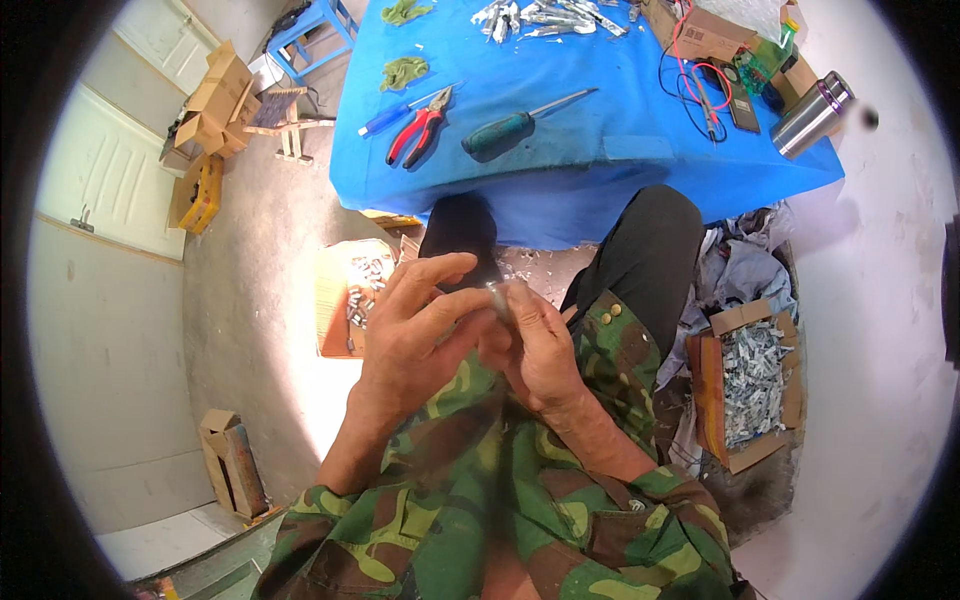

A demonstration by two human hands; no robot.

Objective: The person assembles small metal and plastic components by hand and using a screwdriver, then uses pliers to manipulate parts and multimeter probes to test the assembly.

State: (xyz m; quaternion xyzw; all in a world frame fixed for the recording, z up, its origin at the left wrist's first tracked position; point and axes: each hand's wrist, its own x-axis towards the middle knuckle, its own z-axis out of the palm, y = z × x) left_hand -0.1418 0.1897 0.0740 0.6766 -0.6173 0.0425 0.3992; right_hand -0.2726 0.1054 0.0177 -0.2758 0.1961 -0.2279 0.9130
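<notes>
Blue-draped desk (630, 75) before me. My left hand (415, 310) half-curled, index raised; I cannot tell if grip holds anything. My right hand (540, 345): grip pinched close. Steel flask (812, 115) toward desk's front right corner. Screwdriver (512, 128), pliers (430, 118) nearer front left. Small shiny piece (497, 292) in right pinch, off desk's front edge.

No legible text, label, brand, number or sign found. Small printed marks noted on the cardboard box (708, 40) toward the far end of the right edge of the blue-covered table (610, 65); too small to be read.
</notes>
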